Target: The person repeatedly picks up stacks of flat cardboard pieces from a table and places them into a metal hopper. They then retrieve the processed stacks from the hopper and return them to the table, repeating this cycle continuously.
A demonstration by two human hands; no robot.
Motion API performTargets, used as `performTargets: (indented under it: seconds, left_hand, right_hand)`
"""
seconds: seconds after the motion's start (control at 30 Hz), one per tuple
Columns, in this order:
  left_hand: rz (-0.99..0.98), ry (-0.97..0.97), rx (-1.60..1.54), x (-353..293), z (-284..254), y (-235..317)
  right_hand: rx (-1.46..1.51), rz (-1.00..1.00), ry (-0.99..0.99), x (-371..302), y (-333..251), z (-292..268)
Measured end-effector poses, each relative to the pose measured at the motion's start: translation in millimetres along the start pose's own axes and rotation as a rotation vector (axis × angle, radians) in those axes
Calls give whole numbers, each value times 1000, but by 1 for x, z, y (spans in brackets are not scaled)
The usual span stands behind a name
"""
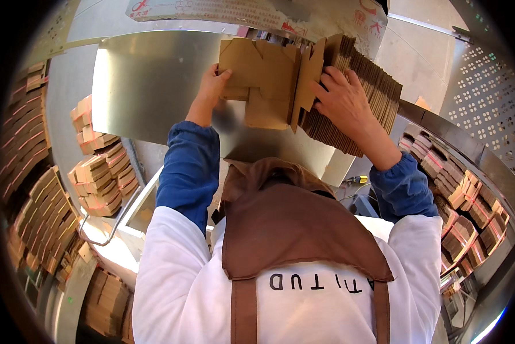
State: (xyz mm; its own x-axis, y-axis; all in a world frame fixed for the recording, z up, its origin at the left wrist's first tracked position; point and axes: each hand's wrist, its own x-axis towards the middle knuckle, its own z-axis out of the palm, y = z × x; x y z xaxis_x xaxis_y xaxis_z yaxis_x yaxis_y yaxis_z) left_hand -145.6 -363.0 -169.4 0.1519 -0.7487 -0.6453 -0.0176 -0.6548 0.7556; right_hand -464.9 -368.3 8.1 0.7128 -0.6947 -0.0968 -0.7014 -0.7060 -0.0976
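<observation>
A brown folded cardboard carton blank (271, 94) with cut flaps lies over the metal worktop in front of me. My left hand (212, 86) pinches its left edge, thumb on the face and the other fingers partly hidden. Just right of it, a narrow cardboard panel (310, 77) stands tilted. Whether the panel belongs to the same blank, I cannot tell. My right hand (344, 98) has bent fingers gripping this panel's right side. Under and beside that hand runs a long row of cardboard blanks (378, 86), packed on edge.
Bare metal shows on the worktop (142, 86) at left. A printed white sack (337, 20) lies along the far edge. Tied cardboard bundles (99, 178) stand at left, with more bundles (464, 195) at right. A yellow-handled tool (358, 179) lies near the worktop's right front.
</observation>
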Motion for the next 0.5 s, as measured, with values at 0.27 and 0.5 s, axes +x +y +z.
performTargets:
  seconds: [0.27,0.5]
  left_hand:
    - [163,276,393,14,1,-11]
    - [-75,74,-35,-19,7,37]
  right_hand:
    - [38,14,-5,0,2,0]
    - [56,23,-17,-3,2,1]
